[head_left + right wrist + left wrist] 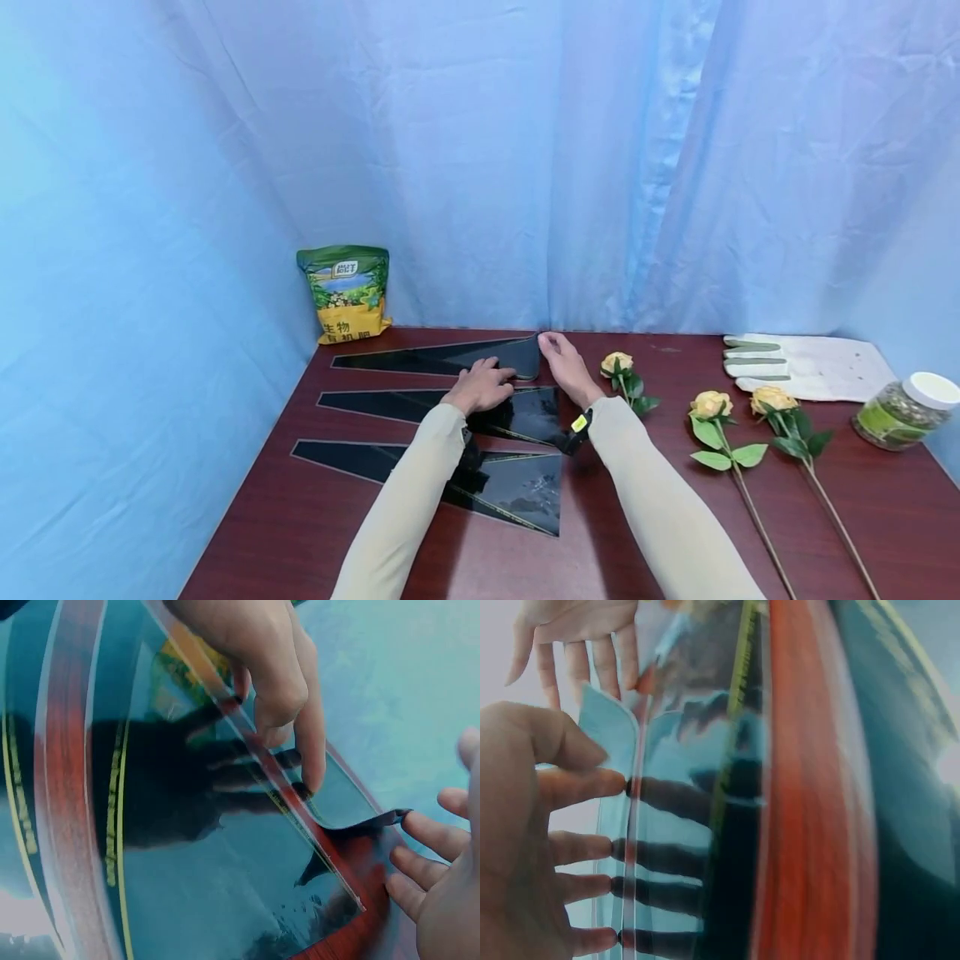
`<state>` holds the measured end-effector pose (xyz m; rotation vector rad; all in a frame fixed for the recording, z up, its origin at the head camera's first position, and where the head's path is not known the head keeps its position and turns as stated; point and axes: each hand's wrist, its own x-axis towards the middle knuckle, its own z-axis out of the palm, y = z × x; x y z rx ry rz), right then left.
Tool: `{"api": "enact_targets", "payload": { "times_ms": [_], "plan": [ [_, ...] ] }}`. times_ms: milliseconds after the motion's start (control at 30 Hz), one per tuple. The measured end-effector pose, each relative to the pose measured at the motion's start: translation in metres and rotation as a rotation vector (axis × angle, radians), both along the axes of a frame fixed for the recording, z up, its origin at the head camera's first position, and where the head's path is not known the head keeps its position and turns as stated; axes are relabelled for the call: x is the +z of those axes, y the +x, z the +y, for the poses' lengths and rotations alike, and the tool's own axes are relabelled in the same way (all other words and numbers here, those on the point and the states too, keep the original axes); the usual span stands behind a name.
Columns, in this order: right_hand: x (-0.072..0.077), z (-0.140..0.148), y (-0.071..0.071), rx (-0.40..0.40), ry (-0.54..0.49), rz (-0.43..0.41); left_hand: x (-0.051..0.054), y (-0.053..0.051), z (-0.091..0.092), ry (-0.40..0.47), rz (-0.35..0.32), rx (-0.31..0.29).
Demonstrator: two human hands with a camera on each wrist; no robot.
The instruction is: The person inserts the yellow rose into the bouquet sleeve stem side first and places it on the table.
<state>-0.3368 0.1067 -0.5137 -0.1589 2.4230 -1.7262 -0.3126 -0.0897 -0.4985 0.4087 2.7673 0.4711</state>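
Note:
Three dark, glossy, tapered plastic flower sleeves lie in a row, wide ends to the right. My left hand (482, 388) rests with extended fingertips on the far flower sleeve (420, 359); in the left wrist view those fingers (592, 846) press along its edge. At that sleeve's wide right end is my right hand (566, 367). In the right wrist view its fingers (427, 844) are spread, and one fingertip touches a lifted corner of the film. The middle flower sleeve (390, 402) and near flower sleeve (517, 492) lie flat, partly under my forearms.
A green-and-yellow fertilizer bag (348, 292) stands at the back left. To the right lie yellow roses, one short rose (617, 364) and two long-stemmed ones (711, 407), a white glove (817, 367) and a white-lidded jar (906, 408). A blue curtain (465, 167) hangs behind the table.

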Motion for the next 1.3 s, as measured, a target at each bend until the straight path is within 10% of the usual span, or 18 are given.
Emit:
{"api": "enact_targets", "payload": {
  "times_ms": [500,1300],
  "plan": [
    [0.011,-0.002,0.005,0.003,-0.200,-0.085,0.008,-0.015,0.034,0.517,0.033,0.255],
    [0.015,-0.009,0.008,0.066,-0.296,-0.092,0.005,-0.022,0.037,0.585,0.106,0.402]
  ]
}}
